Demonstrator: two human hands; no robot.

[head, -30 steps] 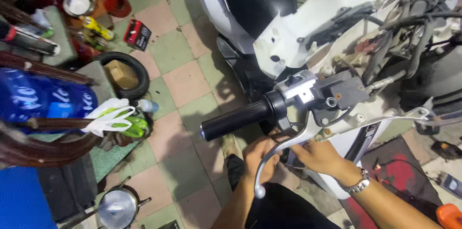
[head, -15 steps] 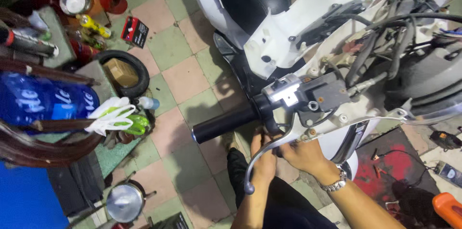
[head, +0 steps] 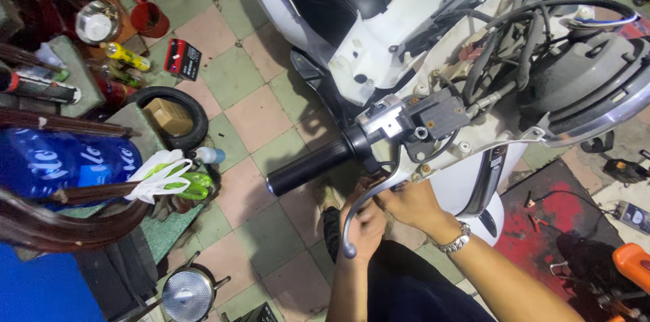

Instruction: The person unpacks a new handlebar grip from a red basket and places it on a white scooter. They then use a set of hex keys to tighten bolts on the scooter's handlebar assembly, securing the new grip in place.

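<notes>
Clasping brake lever [head: 369, 210], both hands' [head: 389, 217] grip closed.

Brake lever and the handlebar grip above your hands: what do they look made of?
Brake lever: likely bare metal, silvery with a bright sheen and a ball tip. Handlebar grip: probably rubber, matte black, no glare. Both hands, left hand and right hand, sit beneath the lever.

From my feed, the silver brake lever [head: 369, 210] covered part of my left hand [head: 362, 224], so I couldn't tell what those fingers held. My right hand [head: 413, 203] had its fingertips tucked under the lever mount. The scooter body [head: 379, 37] ran off the top edge, and both forearms were cut off at the bottom.
</notes>
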